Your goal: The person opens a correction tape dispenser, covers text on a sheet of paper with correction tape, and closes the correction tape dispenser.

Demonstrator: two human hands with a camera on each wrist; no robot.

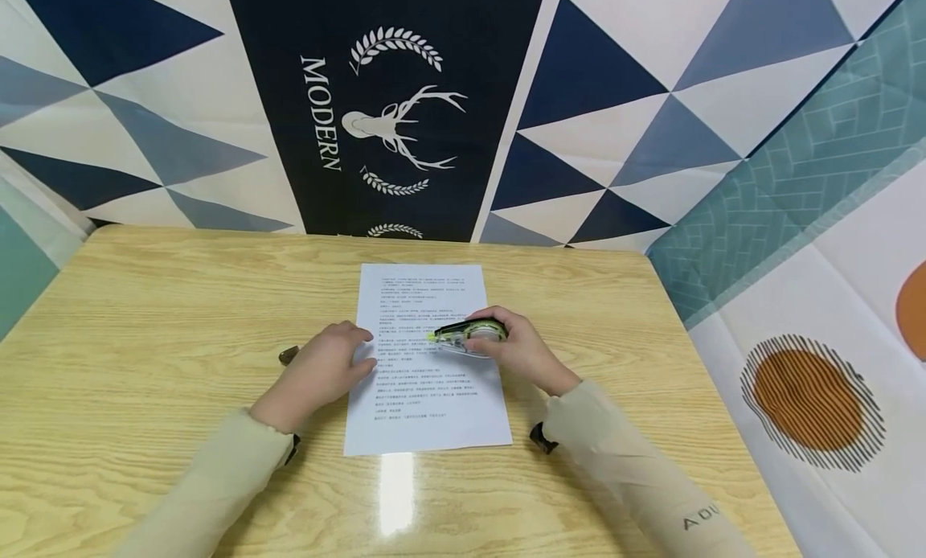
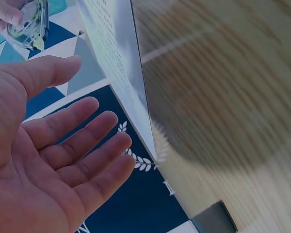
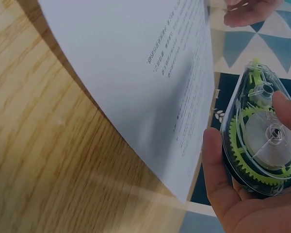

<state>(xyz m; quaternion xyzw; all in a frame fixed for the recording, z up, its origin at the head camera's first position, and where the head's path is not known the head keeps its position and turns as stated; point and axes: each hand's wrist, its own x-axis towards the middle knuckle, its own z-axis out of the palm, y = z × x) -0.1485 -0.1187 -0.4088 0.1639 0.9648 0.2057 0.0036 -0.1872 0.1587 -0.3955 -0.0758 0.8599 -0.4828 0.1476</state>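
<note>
Hands [image 1: 534,355] with correction tape [image 1: 463,331] over paper [image 1: 434,433]

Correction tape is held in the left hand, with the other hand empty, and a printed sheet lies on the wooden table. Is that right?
Not quite: the head view shows the correction tape in the right hand, not the left hand. The rest stands.

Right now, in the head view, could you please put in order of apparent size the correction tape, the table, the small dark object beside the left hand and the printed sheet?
1. Table
2. Printed sheet
3. Correction tape, partly covered by the right hand
4. Small dark object
</note>
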